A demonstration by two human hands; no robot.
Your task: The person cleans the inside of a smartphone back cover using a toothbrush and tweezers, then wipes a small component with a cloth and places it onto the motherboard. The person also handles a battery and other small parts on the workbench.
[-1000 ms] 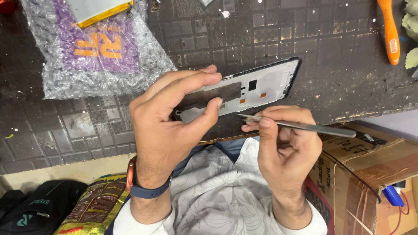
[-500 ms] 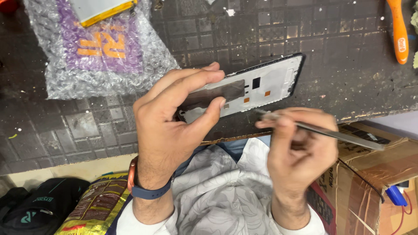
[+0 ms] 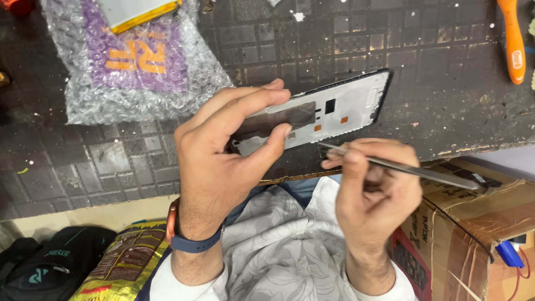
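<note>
Worktop: dark, gridded surface, paint-flecked, its near edge worn and chipped; it is carrying everything listed below except the floor items.

Cardboard box: brown, standing open below the worktop edge at the right, just beside the person's right forearm.

Bubble-wrap pouch: clear wrap over a purple sleeve with orange lettering, lying at the upper left of the worktop, well apart from the hands; a flat yellow-edged part is resting on its top end.

Black bag and a yellow printed packet: lying on the floor at the lower left, touching each other.

Left hand: wearing a blue-strapped watch at the wrist; its grip is closing on the phone frame, thumb pressing on the near edge and fingers wrapping over the far edge.

Right hand: its grip is pinching the tweezers between thumb and fingertips, held like a pen.

Phone frame: black-rimmed mid-frame, silver-white inner face with small cut-outs and orange patches, being held tilted just above the worktop near its front edge; its left end is hiding under the left hand.

Tweezers: slim, grey metal, pointing left, the tip lying at the frame's lower edge; whether it is touching cannot be told.

Orange-handled tool: lying at the far right, well apart.
</note>
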